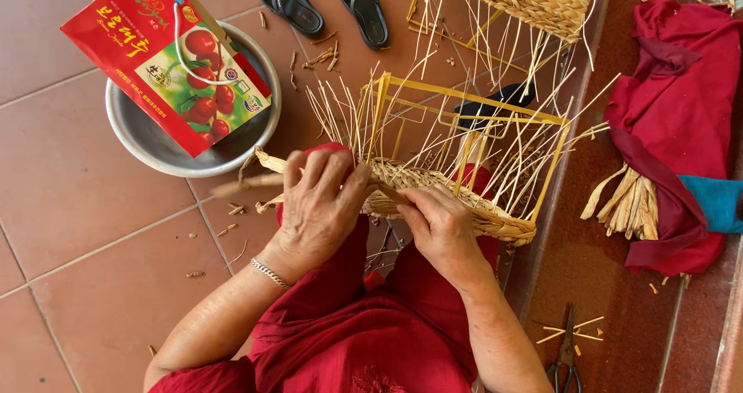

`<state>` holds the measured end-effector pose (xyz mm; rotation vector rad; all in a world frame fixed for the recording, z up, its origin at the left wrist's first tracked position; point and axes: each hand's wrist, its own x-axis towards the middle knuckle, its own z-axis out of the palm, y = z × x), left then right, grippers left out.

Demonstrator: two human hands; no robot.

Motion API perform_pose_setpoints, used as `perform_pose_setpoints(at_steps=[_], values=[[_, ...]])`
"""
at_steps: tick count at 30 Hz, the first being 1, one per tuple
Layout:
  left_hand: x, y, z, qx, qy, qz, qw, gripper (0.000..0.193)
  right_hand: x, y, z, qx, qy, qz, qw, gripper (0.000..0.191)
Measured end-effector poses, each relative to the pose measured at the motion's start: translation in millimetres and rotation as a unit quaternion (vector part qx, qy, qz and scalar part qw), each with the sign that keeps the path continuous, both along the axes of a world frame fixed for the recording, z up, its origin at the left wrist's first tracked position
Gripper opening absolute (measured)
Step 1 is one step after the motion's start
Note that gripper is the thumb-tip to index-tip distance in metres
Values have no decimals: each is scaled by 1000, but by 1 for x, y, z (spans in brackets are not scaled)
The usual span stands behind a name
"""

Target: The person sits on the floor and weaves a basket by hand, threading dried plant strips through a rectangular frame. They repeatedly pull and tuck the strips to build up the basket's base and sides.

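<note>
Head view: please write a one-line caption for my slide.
Two hands, left and right, weave straw into a half-made basket on a yellow frame, scissors on the floor nearby.

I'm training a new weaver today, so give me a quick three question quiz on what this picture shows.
1. True or false: the half-woven basket has a yellow frame with loose upright strands.
2. Which hand wears a bracelet? A) left hand B) right hand
3. What tool lies on the floor at the lower right?

Key:
1. True; woven straw covers only its lower part.
2. A; the left hand has a silver bracelet at the wrist, and the right hand has a bare wrist.
3. Scissors, beside a few cut straw pieces.
</note>
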<state>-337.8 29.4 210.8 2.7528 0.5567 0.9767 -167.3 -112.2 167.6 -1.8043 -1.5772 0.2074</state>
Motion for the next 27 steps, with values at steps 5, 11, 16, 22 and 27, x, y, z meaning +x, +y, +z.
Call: perform_pose_setpoints(at_steps=[5, 11, 16, 22, 27], values=[[-4, -8, -15, -2, -46, -120, 992, 35, 7, 5, -9, -73, 127, -36, 989, 14], [42, 10, -70, -217, 269, -2, 938, 13, 10, 0, -2, -80, 129, -34, 988, 13], [49, 16, -83, -232, 26, -46, 971, 23, 11, 0, -2, -87, 142, -50, 985, 12], [13, 2, -74, -668, -88, -83, 734, 25, 10, 11, -5, -76, 149, -54, 985, 15], [-2, -21, -62, -544, -76, -174, 817, 15, 5, 22, -7, -139, 244, -114, 953, 20]])
